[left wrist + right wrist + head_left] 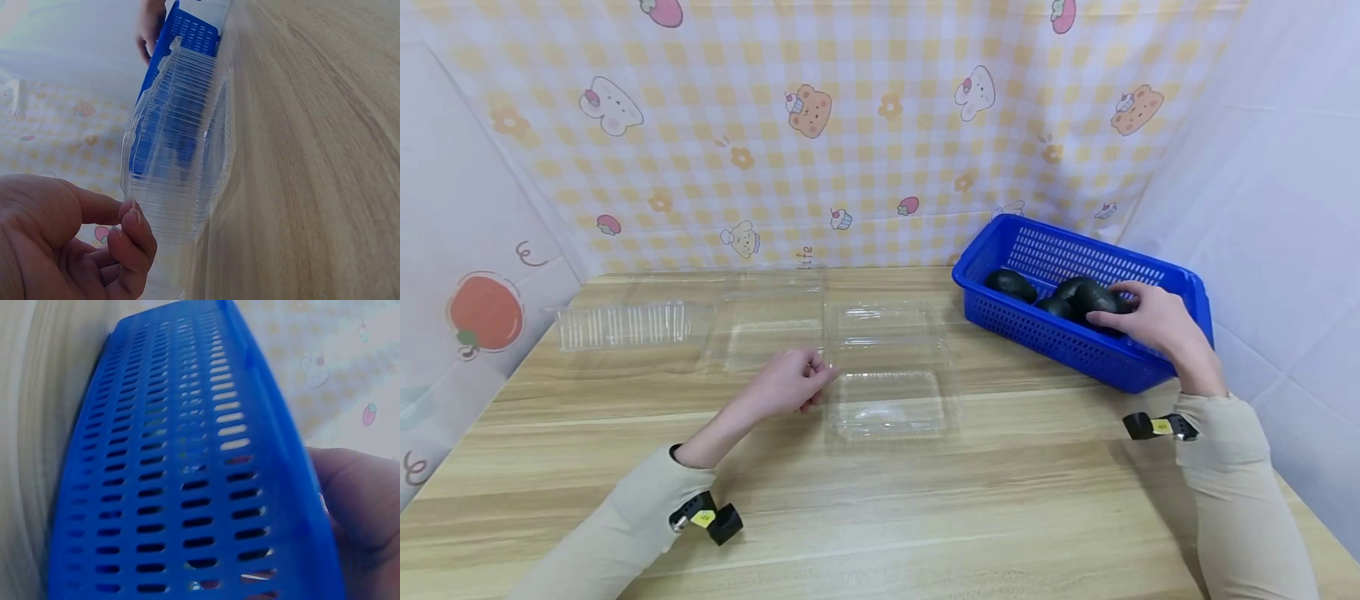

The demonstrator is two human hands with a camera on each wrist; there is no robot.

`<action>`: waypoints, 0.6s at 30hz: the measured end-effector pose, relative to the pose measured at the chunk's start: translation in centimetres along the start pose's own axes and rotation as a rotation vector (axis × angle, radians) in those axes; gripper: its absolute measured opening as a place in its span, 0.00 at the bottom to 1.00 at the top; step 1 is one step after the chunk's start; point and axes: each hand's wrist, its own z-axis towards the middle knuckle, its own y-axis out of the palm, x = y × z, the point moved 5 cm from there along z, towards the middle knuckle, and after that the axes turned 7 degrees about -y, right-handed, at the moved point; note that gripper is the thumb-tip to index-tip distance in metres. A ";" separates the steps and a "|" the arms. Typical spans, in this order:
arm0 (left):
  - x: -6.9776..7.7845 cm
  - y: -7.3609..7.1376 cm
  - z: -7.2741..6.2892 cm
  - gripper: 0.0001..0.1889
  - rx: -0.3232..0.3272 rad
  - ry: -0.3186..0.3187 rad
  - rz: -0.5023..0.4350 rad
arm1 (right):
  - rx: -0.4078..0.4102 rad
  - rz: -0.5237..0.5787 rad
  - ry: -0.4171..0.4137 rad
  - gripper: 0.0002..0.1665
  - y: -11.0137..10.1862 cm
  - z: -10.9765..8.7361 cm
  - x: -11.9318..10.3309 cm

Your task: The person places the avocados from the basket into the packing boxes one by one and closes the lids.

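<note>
My left hand (788, 383) pinches the left edge of an open clear plastic clamshell box (891, 402) on the wooden table. In the left wrist view, thumb and fingertips meet at the rim of the ribbed clear box (178, 131). On the right, my right hand (1159, 323) reaches into a blue slotted basket (1037, 332). It grips a dark avocado (1096, 298) between thumb and fingers. Several more dark avocados (1011, 285) lie in the basket. The right wrist view mostly shows the basket wall (169, 462), with the hand (365, 512) partly hidden behind its rim.
Left of the pinched box stand another open clear box (767, 333) and a ribbed clear one (625, 325). A yellow checked curtain (865, 158) hangs behind the wooden table (925, 517). White sheeting (1292, 250) borders the right side.
</note>
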 end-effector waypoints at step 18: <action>-0.1 0.3 0.1 0.12 -0.022 -0.022 -0.068 | 0.214 0.118 -0.075 0.48 -1.9 -1.5 -4.9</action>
